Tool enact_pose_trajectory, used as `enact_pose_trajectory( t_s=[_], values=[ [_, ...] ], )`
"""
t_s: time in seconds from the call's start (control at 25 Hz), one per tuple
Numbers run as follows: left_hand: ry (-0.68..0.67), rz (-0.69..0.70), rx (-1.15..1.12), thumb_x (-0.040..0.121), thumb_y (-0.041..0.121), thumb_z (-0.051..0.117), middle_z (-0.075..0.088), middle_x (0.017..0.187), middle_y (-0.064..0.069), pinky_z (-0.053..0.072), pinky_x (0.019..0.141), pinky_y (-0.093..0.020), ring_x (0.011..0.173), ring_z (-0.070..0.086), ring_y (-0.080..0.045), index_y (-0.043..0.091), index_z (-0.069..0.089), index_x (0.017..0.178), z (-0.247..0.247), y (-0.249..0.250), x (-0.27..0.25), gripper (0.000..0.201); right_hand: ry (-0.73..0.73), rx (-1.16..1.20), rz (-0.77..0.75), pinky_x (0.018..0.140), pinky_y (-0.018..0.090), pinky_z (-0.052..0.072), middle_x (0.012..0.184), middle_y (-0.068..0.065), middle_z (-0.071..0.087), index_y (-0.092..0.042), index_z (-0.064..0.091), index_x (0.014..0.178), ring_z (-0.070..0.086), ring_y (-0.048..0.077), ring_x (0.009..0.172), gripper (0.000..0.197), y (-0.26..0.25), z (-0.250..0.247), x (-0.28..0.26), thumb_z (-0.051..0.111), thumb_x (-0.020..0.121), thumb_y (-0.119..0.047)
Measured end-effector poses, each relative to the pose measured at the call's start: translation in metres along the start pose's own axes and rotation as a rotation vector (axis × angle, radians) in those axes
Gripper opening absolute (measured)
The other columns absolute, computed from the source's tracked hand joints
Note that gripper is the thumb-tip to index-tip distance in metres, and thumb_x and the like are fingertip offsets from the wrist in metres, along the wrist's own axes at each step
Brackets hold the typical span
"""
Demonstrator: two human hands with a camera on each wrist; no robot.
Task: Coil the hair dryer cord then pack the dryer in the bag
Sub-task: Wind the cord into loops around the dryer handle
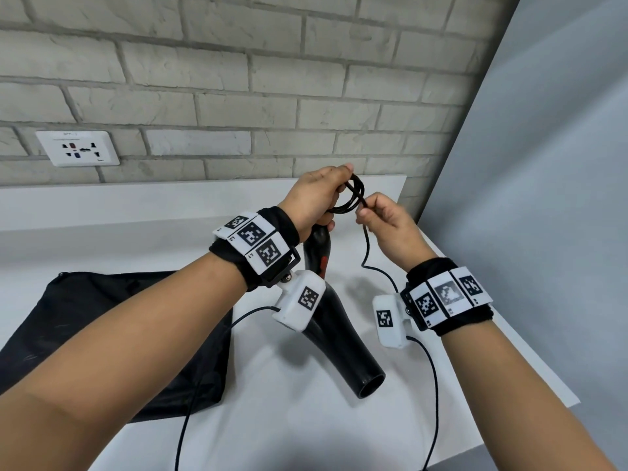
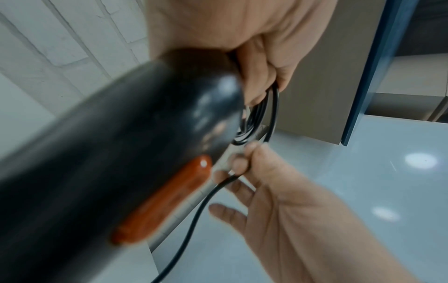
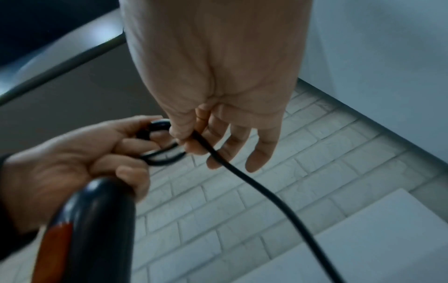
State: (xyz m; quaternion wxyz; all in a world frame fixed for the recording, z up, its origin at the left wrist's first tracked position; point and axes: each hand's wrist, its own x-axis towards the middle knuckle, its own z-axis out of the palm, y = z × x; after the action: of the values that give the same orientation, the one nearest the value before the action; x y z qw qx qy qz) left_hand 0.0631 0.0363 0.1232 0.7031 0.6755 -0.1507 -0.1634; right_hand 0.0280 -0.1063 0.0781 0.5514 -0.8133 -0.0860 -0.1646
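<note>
The black hair dryer [image 1: 343, 338] with a red switch [image 1: 323, 265] hangs nozzle-down over the white table [image 1: 306, 419]. My left hand [image 1: 323, 195] grips the end of its handle together with a small coil of black cord [image 1: 353, 195]. In the left wrist view the dryer [image 2: 109, 162] fills the left side and the coil [image 2: 257, 118] sits under my fingers. My right hand [image 1: 380, 219] pinches the loose cord [image 3: 242, 178] right beside the coil, between thumb and forefinger, other fingers relaxed. The cord's free part [image 1: 368, 256] hangs below. A black bag [image 1: 112, 338] lies flat at the left.
A brick wall with a white power socket [image 1: 78, 147] stands behind the table. A grey panel [image 1: 543, 164] closes off the right side, near the table's right edge. Thin black cables [image 1: 435, 385] run from both wrist cameras toward the front edge.
</note>
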Motion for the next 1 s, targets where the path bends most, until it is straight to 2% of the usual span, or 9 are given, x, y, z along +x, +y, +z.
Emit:
enact_pose_trajectory(
  t_s=[0.08,0.28,0.4,0.52,0.6,0.68,0.76,0.88,1.0],
  values=[
    [0.009,0.012,-0.019,0.092,0.038,0.048,0.023,0.04,0.009,0.027,0.046,-0.022,0.033,0.015,-0.01,0.02,0.039,0.064,-0.002,0.0,0.001,0.034,-0.035,-0.119,0.071,0.069,0.008,0.039,0.081,-0.006,0.055,-0.021,0.052,0.08,0.051,-0.002,0.075,0.013,0.018,-0.003,-0.007,0.051,0.088,-0.011],
    [0.019,0.01,-0.021,0.093,0.039,0.047,0.022,0.043,0.008,0.028,0.044,-0.02,0.034,0.014,-0.01,0.019,0.038,0.065,-0.007,-0.002,0.003,0.036,-0.012,-0.456,0.477,0.082,0.026,0.036,0.115,0.011,0.054,-0.011,0.053,0.112,0.05,0.02,0.095,0.027,0.071,-0.032,-0.028,0.059,0.085,-0.014],
    [0.029,0.005,-0.02,0.093,0.04,0.047,0.022,0.042,0.009,0.029,0.044,-0.02,0.033,0.015,-0.009,0.019,0.039,0.065,-0.01,-0.006,0.004,0.036,-0.154,-0.698,0.71,0.094,0.031,0.039,0.132,0.015,0.047,-0.015,0.045,0.126,0.05,0.029,0.115,0.047,0.101,-0.044,-0.044,0.062,0.083,-0.021],
    [0.021,-0.009,-0.022,0.093,0.04,0.047,0.022,0.041,0.009,0.029,0.044,-0.021,0.033,0.014,-0.009,0.019,0.039,0.064,-0.009,-0.009,0.004,0.037,-0.276,-0.946,0.794,0.108,0.039,0.032,0.142,0.015,0.035,-0.019,0.033,0.137,0.039,0.035,0.127,0.055,0.131,-0.041,-0.056,0.054,0.087,-0.022],
    [0.015,-0.018,-0.021,0.093,0.04,0.047,0.022,0.04,0.01,0.029,0.045,-0.021,0.032,0.014,-0.009,0.018,0.038,0.064,-0.009,-0.01,0.003,0.037,-0.303,-1.032,0.788,0.107,0.038,0.031,0.145,0.015,0.031,-0.016,0.034,0.137,0.037,0.036,0.129,0.049,0.147,-0.036,-0.059,0.046,0.089,-0.012],
    [0.011,-0.028,-0.026,0.093,0.041,0.046,0.022,0.04,0.01,0.029,0.046,-0.022,0.032,0.014,-0.009,0.019,0.038,0.065,-0.009,-0.01,0.002,0.037,-0.192,-0.928,0.823,0.102,0.037,0.037,0.139,0.02,0.038,-0.008,0.039,0.133,0.042,0.036,0.124,0.046,0.16,-0.035,-0.058,0.045,0.087,-0.002],
    [0.011,-0.041,-0.029,0.093,0.042,0.045,0.021,0.039,0.01,0.029,0.047,-0.022,0.032,0.014,-0.009,0.019,0.038,0.066,-0.01,-0.011,0.001,0.036,0.027,-0.67,0.901,0.094,0.037,0.042,0.12,0.019,0.052,0.001,0.04,0.128,0.051,0.033,0.107,0.047,0.167,-0.035,-0.055,0.051,0.083,0.003],
    [0.018,-0.061,-0.036,0.093,0.043,0.044,0.021,0.039,0.01,0.03,0.048,-0.023,0.032,0.013,-0.009,0.018,0.039,0.067,-0.012,-0.012,0.002,0.036,0.111,-0.621,0.891,0.079,0.039,0.047,0.104,0.021,0.054,0.0,0.046,0.117,0.051,0.028,0.088,0.043,0.173,-0.037,-0.058,0.056,0.075,0.003],
    [0.04,-0.068,-0.063,0.093,0.044,0.043,0.021,0.038,0.01,0.029,0.048,-0.024,0.033,0.012,-0.01,0.017,0.04,0.07,-0.014,-0.013,0.004,0.036,-0.026,-0.829,0.676,0.086,0.032,0.044,0.121,0.019,0.055,-0.002,0.064,0.094,0.054,0.033,0.107,0.014,0.166,-0.038,-0.062,0.058,0.082,-0.009]
  ],
)
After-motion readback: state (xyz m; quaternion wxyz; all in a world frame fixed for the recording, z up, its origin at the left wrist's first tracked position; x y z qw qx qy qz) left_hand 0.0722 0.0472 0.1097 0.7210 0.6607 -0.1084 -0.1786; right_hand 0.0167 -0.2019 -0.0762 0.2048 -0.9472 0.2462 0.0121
